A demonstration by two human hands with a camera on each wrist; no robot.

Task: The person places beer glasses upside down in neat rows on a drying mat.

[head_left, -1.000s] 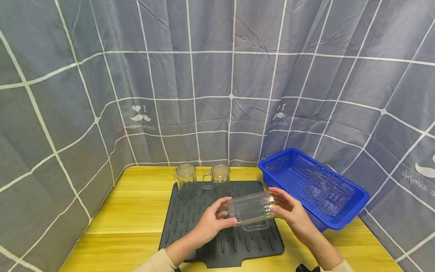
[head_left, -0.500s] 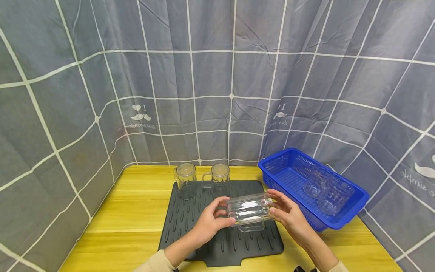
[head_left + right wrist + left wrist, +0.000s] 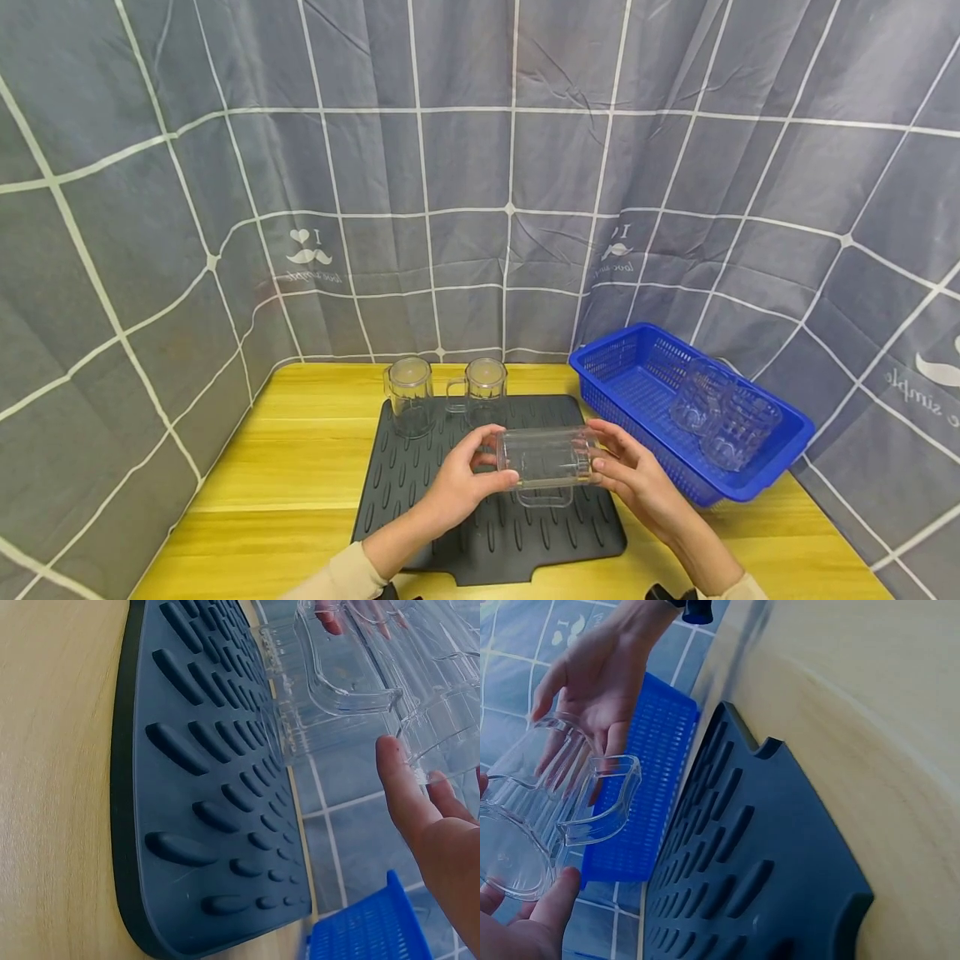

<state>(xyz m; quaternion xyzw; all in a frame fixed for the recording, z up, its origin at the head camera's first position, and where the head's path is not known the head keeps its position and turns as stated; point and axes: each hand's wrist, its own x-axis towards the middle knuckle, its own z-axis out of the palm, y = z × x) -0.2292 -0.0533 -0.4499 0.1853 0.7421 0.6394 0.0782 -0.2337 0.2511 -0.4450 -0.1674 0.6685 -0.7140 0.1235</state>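
Holding clear mug (image 3: 546, 457) sideways above dark mat (image 3: 491, 542): left hand (image 3: 467, 477), grip curled round one end; right hand (image 3: 637, 477), grip likewise round the other. Blue basket (image 3: 633, 427) near.

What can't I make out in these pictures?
Left wrist view: the left hand, cut off by the picture's lower-left edges.
Right wrist view: the held transparent mug, cut off by the right edge; the blue basket, by the bottom edge.
Head view: handles on the basket's transparent drinkware, unclear through overlap.
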